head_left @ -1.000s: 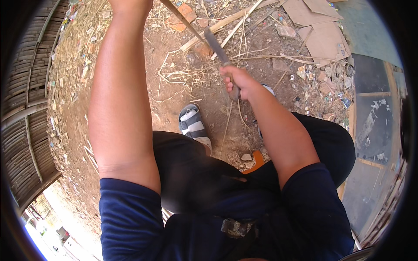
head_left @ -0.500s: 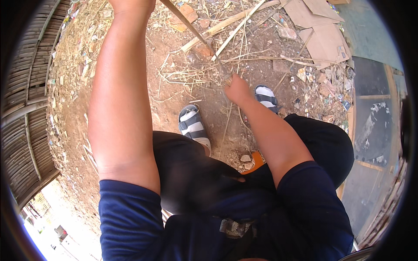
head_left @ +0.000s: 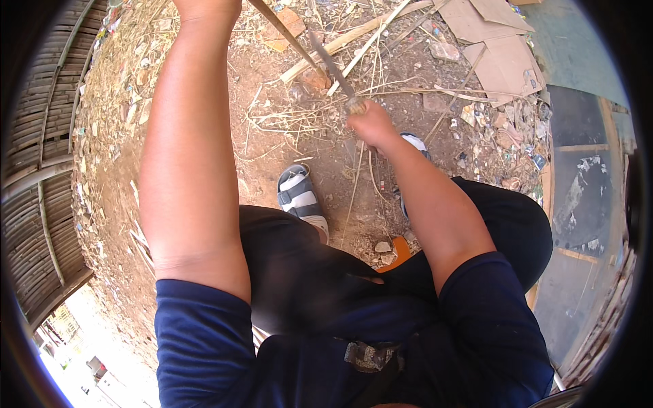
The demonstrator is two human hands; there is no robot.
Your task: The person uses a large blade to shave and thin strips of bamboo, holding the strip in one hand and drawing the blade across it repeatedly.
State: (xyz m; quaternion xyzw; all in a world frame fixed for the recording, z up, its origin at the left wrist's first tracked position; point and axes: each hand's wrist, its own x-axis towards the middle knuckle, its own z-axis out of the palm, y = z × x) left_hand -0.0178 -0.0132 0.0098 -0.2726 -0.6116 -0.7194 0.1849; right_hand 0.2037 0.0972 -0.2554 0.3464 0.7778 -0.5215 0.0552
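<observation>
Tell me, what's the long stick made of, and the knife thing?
The long stick, gripped by the left hand, looks like split bamboo or cane: thin, straight, dry tan, matte. The blade held by the right hand looks like dull grey metal, a little worn, with no shine. Its handle is hidden inside the fist, so its material cannot be told.

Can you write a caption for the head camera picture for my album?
Seated over bare dirt, the right hand grips a knife against a thin stick held by the left hand.
</observation>
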